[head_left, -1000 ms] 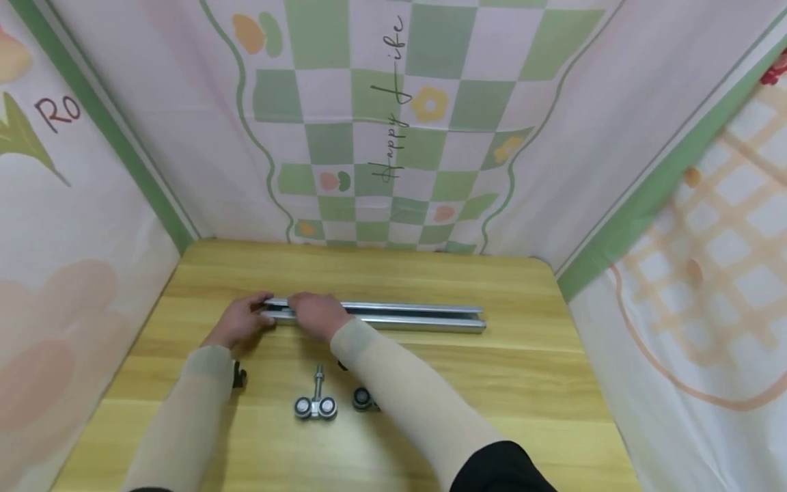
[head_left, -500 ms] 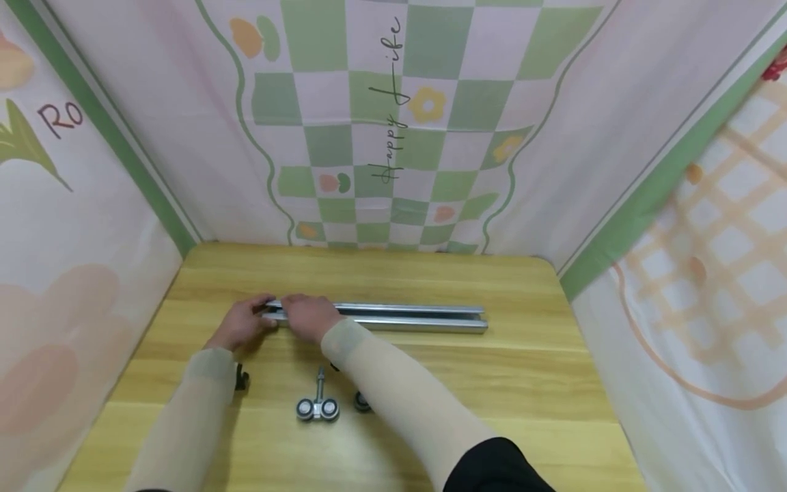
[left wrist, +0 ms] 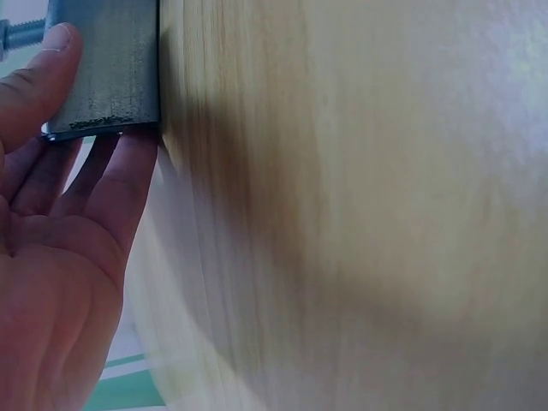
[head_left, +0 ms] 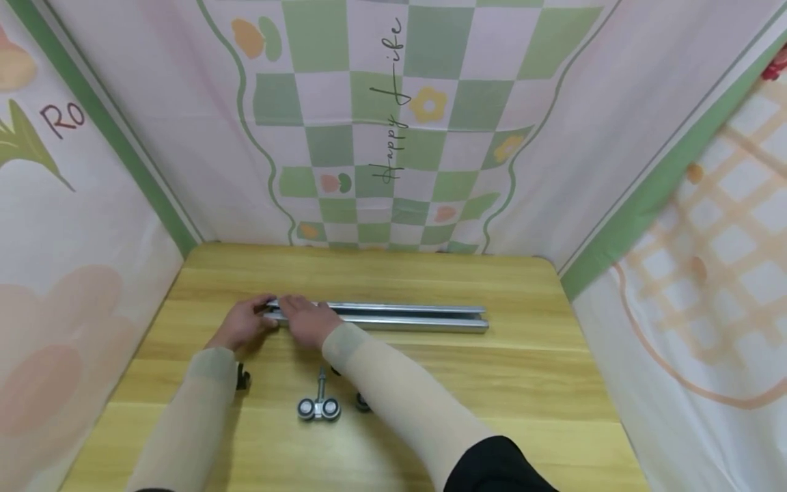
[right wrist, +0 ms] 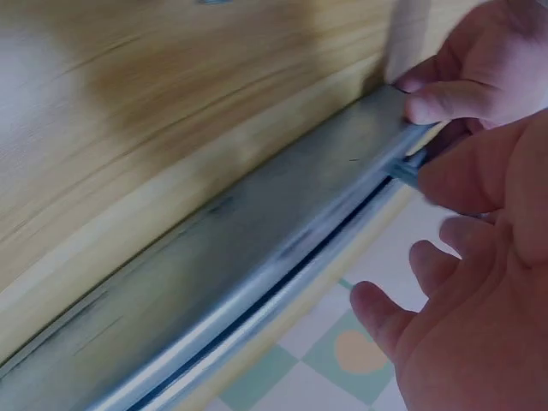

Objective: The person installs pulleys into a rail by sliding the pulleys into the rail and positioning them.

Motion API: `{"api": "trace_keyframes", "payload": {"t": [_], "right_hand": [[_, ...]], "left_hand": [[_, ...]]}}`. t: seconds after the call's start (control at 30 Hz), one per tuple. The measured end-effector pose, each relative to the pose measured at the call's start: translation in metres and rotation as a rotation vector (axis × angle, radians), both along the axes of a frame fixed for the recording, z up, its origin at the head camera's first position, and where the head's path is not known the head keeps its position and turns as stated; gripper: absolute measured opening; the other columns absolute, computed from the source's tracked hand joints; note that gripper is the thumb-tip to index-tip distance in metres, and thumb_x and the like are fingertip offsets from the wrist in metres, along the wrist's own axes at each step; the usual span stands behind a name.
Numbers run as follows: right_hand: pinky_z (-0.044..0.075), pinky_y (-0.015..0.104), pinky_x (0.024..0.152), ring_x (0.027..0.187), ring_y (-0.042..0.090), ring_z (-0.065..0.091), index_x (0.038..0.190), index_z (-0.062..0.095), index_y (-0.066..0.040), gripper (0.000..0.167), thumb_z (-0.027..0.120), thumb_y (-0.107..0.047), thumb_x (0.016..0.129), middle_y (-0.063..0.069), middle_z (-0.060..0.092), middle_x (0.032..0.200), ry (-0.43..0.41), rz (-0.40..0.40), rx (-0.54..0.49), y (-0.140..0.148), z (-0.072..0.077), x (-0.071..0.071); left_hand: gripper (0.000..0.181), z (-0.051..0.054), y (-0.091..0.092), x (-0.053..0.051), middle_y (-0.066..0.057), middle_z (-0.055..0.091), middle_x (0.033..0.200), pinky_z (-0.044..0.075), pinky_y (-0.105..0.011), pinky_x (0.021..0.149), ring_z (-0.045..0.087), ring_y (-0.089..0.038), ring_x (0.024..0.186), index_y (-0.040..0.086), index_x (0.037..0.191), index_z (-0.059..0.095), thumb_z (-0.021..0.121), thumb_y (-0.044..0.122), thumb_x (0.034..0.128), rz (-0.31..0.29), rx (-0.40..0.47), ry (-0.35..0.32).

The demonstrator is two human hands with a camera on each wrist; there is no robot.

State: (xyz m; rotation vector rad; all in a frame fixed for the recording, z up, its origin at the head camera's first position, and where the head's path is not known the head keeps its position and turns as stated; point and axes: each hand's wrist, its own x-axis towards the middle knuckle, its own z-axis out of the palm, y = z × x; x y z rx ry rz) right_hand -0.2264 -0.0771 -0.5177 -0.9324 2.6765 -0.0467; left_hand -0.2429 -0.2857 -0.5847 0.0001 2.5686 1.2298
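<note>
A silver metal channel rail [head_left: 418, 321] lies across the wooden table, its slot facing up. My left hand [head_left: 242, 324] grips the rail's left end, thumb on the near side and fingers round the end and far side. Close beside it, my right hand [head_left: 307, 321] is over the slot. In the right wrist view its thumb and forefinger pinch a threaded bolt [right wrist: 402, 171] standing out of the slot, while the other fingers spread loosely. The bolt [left wrist: 24, 34] also shows in the left wrist view. Whatever is joined to it inside the rail is hidden.
A roller hanger [head_left: 318, 408] with wheels and an upright bolt lies on the table [head_left: 522, 383] nearer the person. Another dark wheel [head_left: 361, 403] is partly covered by the right forearm. Printed cloth [head_left: 393, 157] hangs behind the table and on both sides.
My right hand has slid a little left along the rail, towards my left hand, and its outer fingers have straightened. The left hand keeps its grip on the rail end.
</note>
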Motion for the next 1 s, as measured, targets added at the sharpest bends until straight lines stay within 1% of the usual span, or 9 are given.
{"api": "trace_keyframes", "payload": {"t": [0.07, 0.17, 0.23, 0.33, 0.43, 0.6, 0.77, 0.9, 1.0], "right_hand": [[0.023, 0.046, 0.118, 0.149, 0.016, 0.013, 0.161, 0.006, -0.019, 0.075, 0.049, -0.015, 0.1, -0.003, 0.013, 0.166, -0.02, -0.02, -0.023, 0.003, -0.004, -0.002], [0.023, 0.044, 0.118, 0.149, 0.015, 0.012, 0.161, 0.002, -0.018, 0.086, 0.057, -0.015, 0.095, -0.003, 0.011, 0.166, -0.021, -0.037, -0.038, 0.008, -0.008, -0.005], [0.023, 0.043, 0.119, 0.149, 0.014, 0.011, 0.161, 0.002, -0.019, 0.088, 0.058, -0.015, 0.093, -0.003, 0.011, 0.166, -0.017, -0.049, -0.051, 0.011, -0.009, -0.007], [0.022, 0.041, 0.119, 0.149, 0.014, 0.012, 0.161, 0.003, -0.017, 0.086, 0.056, -0.012, 0.093, -0.001, 0.012, 0.166, -0.012, -0.057, -0.086, 0.017, -0.011, -0.008], [0.023, 0.041, 0.118, 0.149, 0.016, 0.014, 0.161, 0.007, -0.014, 0.085, 0.057, -0.01, 0.091, 0.002, 0.015, 0.166, -0.003, -0.06, -0.125, 0.026, -0.01, -0.005], [0.023, 0.041, 0.118, 0.149, 0.016, 0.016, 0.16, 0.013, -0.011, 0.083, 0.058, -0.015, 0.09, 0.002, 0.016, 0.165, 0.009, -0.08, -0.191, 0.055, -0.011, 0.007], [0.024, 0.046, 0.118, 0.148, 0.022, 0.02, 0.159, 0.015, -0.007, 0.075, 0.053, -0.019, 0.096, 0.007, 0.02, 0.164, 0.035, -0.089, -0.274, 0.086, -0.015, 0.022], [0.028, 0.051, 0.116, 0.147, 0.025, 0.024, 0.158, 0.019, -0.005, 0.069, 0.052, -0.024, 0.1, 0.01, 0.023, 0.163, 0.102, -0.098, -0.278, 0.106, -0.014, 0.036], [0.03, 0.052, 0.114, 0.147, 0.025, 0.025, 0.157, 0.024, -0.004, 0.068, 0.053, -0.025, 0.099, 0.011, 0.025, 0.162, 0.162, -0.096, -0.259, 0.119, -0.012, 0.048]], "left_hand": [[0.066, 0.0, 0.0, 0.0, -0.022, 0.045, 0.148, 0.028, -0.063, 0.111, 0.039, -0.045, 0.134, 0.007, 0.148, 0.045, 0.073, 0.019, 0.0891, -0.001, -0.005, 0.009], [0.067, 0.0, 0.0, 0.001, -0.023, 0.046, 0.147, 0.028, -0.064, 0.11, 0.04, -0.045, 0.133, 0.009, 0.148, 0.046, 0.074, 0.02, 0.0883, 0.002, -0.013, 0.016], [0.067, 0.0, 0.0, 0.002, -0.023, 0.046, 0.146, 0.028, -0.064, 0.11, 0.04, -0.046, 0.133, 0.009, 0.148, 0.046, 0.074, 0.021, 0.088, 0.001, -0.018, 0.022], [0.067, 0.002, 0.001, 0.003, -0.023, 0.045, 0.147, 0.025, -0.065, 0.111, 0.038, -0.046, 0.135, 0.01, 0.148, 0.046, 0.074, 0.02, 0.0883, 0.003, -0.016, 0.024], [0.066, 0.003, 0.002, 0.003, -0.022, 0.044, 0.149, 0.023, -0.064, 0.112, 0.034, -0.046, 0.137, 0.01, 0.148, 0.046, 0.074, 0.019, 0.0884, 0.011, -0.002, 0.014], [0.067, 0.002, 0.005, 0.002, -0.022, 0.043, 0.15, 0.021, -0.064, 0.113, 0.032, -0.046, 0.139, 0.011, 0.149, 0.046, 0.075, 0.02, 0.088, 0.009, 0.0, 0.007], [0.067, 0.001, 0.006, 0.002, -0.023, 0.043, 0.149, 0.022, -0.064, 0.112, 0.033, -0.047, 0.138, 0.01, 0.148, 0.047, 0.074, 0.021, 0.0885, 0.001, -0.036, 0.027], [0.065, 0.001, 0.004, 0.003, -0.023, 0.043, 0.149, 0.023, -0.065, 0.111, 0.033, -0.048, 0.137, 0.01, 0.148, 0.046, 0.073, 0.02, 0.0896, -0.002, -0.04, 0.031], [0.065, 0.002, 0.003, 0.004, -0.023, 0.043, 0.149, 0.023, -0.066, 0.111, 0.032, -0.048, 0.137, 0.011, 0.149, 0.046, 0.072, 0.021, 0.0903, 0.001, -0.033, 0.022]]}}
